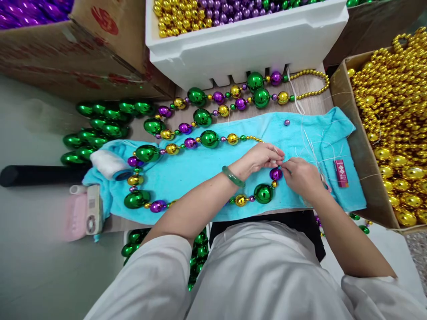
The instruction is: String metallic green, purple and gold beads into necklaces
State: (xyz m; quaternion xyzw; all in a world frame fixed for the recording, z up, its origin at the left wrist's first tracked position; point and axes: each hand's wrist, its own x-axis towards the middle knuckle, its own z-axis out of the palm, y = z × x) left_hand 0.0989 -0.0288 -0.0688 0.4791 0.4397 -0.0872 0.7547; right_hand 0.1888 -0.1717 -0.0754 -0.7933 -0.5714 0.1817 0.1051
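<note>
A long bead strand (209,138) of green, gold and purple balls loops over a turquoise towel (187,171). My left hand (262,158), with a green bangle on its wrist, pinches the strand's end just above a purple bead (275,174). My right hand (300,178) meets it from the right, fingers closed on the thin white thread beside that bead. A green ball (263,193) and a gold one lie just below my hands.
A white foam box (247,44) of small beads stands behind the towel. A cardboard box of gold balls (393,129) sits right, loose green balls (100,129) left. A red lighter (340,172), a loose purple bead (287,122) and a pink fan (83,213) lie nearby.
</note>
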